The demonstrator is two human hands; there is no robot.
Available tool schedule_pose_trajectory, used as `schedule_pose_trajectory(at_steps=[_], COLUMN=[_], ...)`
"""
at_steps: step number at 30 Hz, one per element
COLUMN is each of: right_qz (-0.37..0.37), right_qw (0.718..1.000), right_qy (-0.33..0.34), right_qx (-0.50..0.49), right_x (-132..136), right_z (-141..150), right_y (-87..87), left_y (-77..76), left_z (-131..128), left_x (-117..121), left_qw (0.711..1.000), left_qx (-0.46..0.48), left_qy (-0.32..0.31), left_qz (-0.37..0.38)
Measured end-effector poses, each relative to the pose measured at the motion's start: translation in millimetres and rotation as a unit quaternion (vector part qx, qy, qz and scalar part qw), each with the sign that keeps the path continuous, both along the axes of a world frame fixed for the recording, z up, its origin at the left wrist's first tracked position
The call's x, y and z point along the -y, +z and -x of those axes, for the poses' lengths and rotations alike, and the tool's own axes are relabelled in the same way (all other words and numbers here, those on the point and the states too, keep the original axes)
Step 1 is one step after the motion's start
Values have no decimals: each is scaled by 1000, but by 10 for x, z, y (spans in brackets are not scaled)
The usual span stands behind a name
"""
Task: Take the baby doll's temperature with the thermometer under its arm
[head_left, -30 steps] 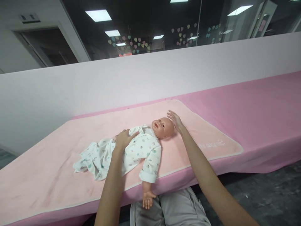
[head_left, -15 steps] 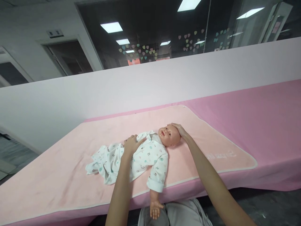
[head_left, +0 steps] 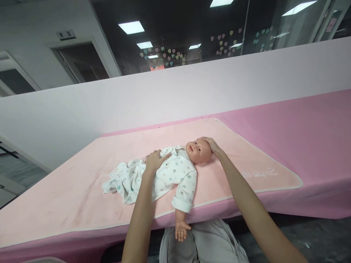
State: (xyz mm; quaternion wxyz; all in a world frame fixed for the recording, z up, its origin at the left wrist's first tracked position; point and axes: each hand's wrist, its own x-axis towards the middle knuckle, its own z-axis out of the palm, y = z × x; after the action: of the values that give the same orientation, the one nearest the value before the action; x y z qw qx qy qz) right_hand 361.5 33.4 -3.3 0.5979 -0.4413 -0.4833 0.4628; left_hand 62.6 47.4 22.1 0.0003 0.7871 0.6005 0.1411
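One baby doll [head_left: 167, 179] lies on its back on a peach mat [head_left: 74, 182], legs to the left and head to the right, as I view it remotely from the head camera. At the far left of the doll, the trouser part [head_left: 122, 182] of its printed suit lies loose and crumpled; I judge this cloth soft and apt to slide or stretch, hence a poor place to lift by. Next, the left hand [head_left: 156, 160] rests on the torso, thumb spread wide from the fingers; whether it presses I cannot tell. I expect the trunk beneath to be the best bearing point, taken from below with a broad palm. Further right, the sleeved arm [head_left: 185, 188] extends toward me, and the doll's hand [head_left: 181, 230] overhangs the near edge above the grey trousers [head_left: 216, 243]; I would not pull here, since the joint may swing freely. The bald head [head_left: 199, 151] follows, smooth and slightly glossy, probably stiff, somewhat slippery and perhaps weighty for its size. At its right side the right hand [head_left: 211, 144] cups the crown, fingers curved but not clenched; I consider a second support behind the neck advisable.
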Motion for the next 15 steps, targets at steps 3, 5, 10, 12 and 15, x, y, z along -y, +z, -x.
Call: schedule_pose_trajectory(at_steps=[3,5,10,12,15], right_qz=[-14,-30,-17,5,-2], right_qw=[1000,998,999,1000,999], right_qy=[-25,-58,-49,-20,-34], right_qx=[-1,-10,-11,-7,-6], right_x=[-20,-31,-14,-4,-16], right_z=[-18,-27,-25,-18,-16], right_y=[-14,-24,-30,-23,-14], left_y=[-4,-7,-11,-14,-24], left_z=[2,1,-8,-10,-9], left_x=[-6,-6,3,4,-3], left_qw=[1000,1000,1000,1000,1000], left_qx=[-1,-2,0,4,6], left_qy=[0,-2,3,3,3], left_qz=[0,2,1,1,1])
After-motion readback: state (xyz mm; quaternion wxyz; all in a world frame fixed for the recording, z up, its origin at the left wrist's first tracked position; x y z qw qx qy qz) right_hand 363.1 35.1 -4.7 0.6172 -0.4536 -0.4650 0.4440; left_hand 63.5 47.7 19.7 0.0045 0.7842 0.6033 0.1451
